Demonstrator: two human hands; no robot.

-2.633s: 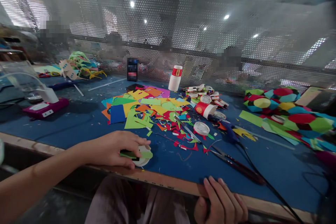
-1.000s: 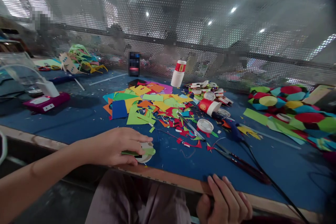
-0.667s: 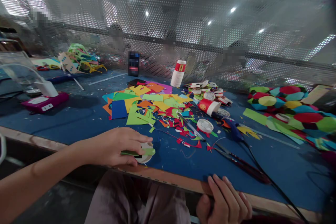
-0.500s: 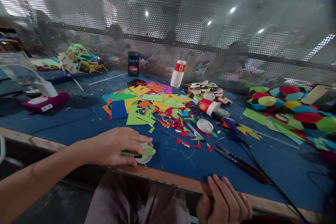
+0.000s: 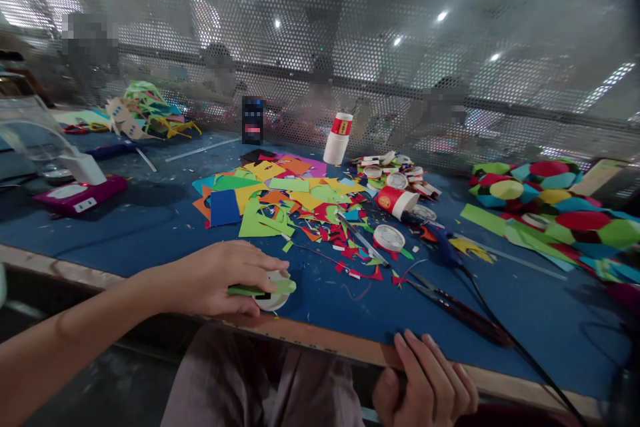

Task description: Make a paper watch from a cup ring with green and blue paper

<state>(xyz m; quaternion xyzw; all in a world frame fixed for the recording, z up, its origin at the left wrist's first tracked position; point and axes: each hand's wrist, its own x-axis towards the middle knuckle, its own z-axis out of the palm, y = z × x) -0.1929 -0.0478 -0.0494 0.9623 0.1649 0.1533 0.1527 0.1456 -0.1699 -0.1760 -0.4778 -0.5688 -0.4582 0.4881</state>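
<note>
At the table's front edge my left hand is closed on a cut-off white paper cup bottom lying on the blue tabletop. A narrow green paper strip lies across that cup bottom, and its left end runs in under my fingers. My right hand rests on the wooden table edge with nothing in it, its fingers stretched out over the rim and its thumb below. Scissors with dark handles lie beyond it, blades pointing away to the left.
Coloured paper scraps cover the middle. Behind them stand a stack of paper cups and a phone. A blue glue gun trails its black cable rightward. Colourful paper balls lie right; a purple power strip sits left.
The view has shifted very slightly. Both hands, the cup bottom and the green strip stay almost where they were.
</note>
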